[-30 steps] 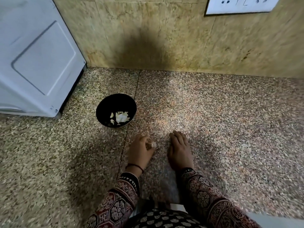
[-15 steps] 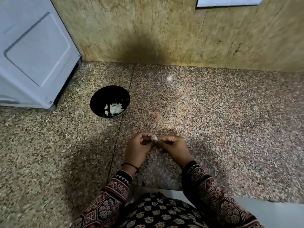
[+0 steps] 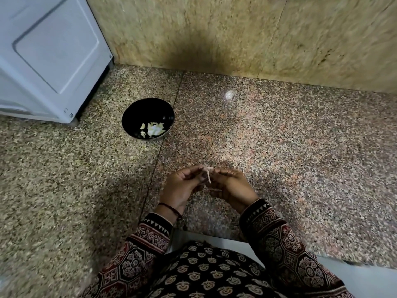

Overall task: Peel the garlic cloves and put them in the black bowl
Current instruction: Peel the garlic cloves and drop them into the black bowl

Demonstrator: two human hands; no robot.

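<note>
A small garlic clove (image 3: pixel 208 171) with pale papery skin sits between my two hands, just above the speckled granite counter (image 3: pixel 279 147). My left hand (image 3: pixel 182 186) pinches it from the left with thumb and fingers curled. My right hand (image 3: pixel 232 186) pinches it from the right, and a thin strip of skin hangs down from the clove. The black bowl (image 3: pixel 148 119) stands up and to the left of my hands. Several peeled white cloves (image 3: pixel 153 129) lie in its near side.
A white appliance (image 3: pixel 49 57) stands at the back left, close to the bowl. A beige stone wall (image 3: pixel 236 33) closes the back of the counter. The counter's near edge (image 3: pixel 214 236) runs just in front of my wrists.
My right hand lifted off the counter and joined the left on the clove. A strip of skin now hangs loose from it. The view has tilted down a little.
</note>
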